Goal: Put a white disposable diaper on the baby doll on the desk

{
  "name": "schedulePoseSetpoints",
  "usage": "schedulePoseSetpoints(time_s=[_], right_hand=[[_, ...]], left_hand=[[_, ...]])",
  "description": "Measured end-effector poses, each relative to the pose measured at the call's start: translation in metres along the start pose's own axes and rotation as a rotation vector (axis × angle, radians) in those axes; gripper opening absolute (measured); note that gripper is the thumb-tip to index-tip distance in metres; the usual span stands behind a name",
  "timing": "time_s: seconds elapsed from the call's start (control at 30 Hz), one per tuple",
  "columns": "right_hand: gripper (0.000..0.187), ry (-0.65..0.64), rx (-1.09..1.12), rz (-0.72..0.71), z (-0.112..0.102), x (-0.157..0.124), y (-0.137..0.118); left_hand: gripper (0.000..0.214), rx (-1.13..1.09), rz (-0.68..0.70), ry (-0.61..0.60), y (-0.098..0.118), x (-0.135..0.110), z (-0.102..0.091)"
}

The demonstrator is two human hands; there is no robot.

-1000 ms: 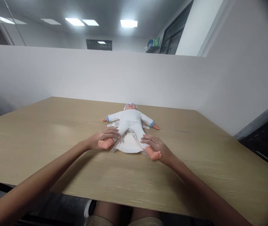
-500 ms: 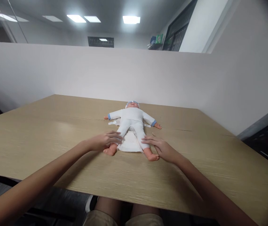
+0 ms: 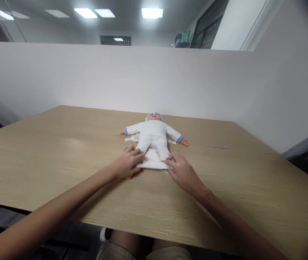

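Holding the near flap of a white diaper [image 3: 152,165] by its two corners, both hands are working at the near end of a doll [image 3: 154,128]. The left hand [image 3: 129,161] is covering the left corner, its fingers seemingly closing on the edge, though some tips are hiding from view; the right hand [image 3: 184,173] is pinching the right corner between thumb and fingers. The doll is lying on its back near the middle of the table [image 3: 70,162], its head pointing to the far wall [image 3: 102,79], its arms spreading left and right, and its lower legs mostly disappearing behind the hands. As for progress, the diaper is already lying open beneath the doll, with a left tab [image 3: 130,138] and a right tab [image 3: 172,142] sticking out past its sides. The near flap is extending between the legs toward the person and is not yet covering the doll's front, and neither tab is fastening anything, so the closing part is seemingly remaining undone.
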State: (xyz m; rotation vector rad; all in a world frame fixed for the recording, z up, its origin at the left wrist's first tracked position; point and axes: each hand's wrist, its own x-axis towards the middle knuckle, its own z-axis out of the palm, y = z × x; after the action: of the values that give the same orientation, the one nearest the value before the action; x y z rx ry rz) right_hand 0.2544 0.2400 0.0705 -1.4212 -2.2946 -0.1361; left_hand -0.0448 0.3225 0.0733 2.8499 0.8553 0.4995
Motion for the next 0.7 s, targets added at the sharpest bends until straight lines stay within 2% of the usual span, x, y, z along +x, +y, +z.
schedulePoseSetpoints(time_s=[0.07,0.17,0.3,0.37,0.47,0.53,0.7], right_hand=[[0.024,0.004,0.063,0.029,-0.003,0.01,0.007],[0.021,0.075,0.21,0.076,-0.009,0.035,0.02],[0.025,0.243,0.345,0.145,-0.009,0.079,0.039],[0.03,0.276,0.411,0.239,-0.004,0.102,0.051],[0.032,0.242,0.555,0.436,0.008,0.136,0.074],[0.034,0.206,0.634,0.516,0.019,0.155,0.092],[0.039,0.121,0.766,0.552,0.043,0.175,0.121]], left_hand=[[0.02,-0.147,-0.059,0.052,-0.008,0.011,-0.004],[0.023,-0.415,-0.119,0.146,-0.023,0.035,-0.016],[0.03,-0.503,-0.199,0.276,-0.047,0.081,-0.029],[0.034,-0.569,-0.258,0.318,-0.061,0.105,-0.029],[0.039,-0.778,-0.326,0.317,-0.082,0.136,-0.021],[0.041,-0.924,-0.38,0.316,-0.096,0.151,-0.011],[0.051,-1.135,-0.472,0.283,-0.113,0.167,0.015]])
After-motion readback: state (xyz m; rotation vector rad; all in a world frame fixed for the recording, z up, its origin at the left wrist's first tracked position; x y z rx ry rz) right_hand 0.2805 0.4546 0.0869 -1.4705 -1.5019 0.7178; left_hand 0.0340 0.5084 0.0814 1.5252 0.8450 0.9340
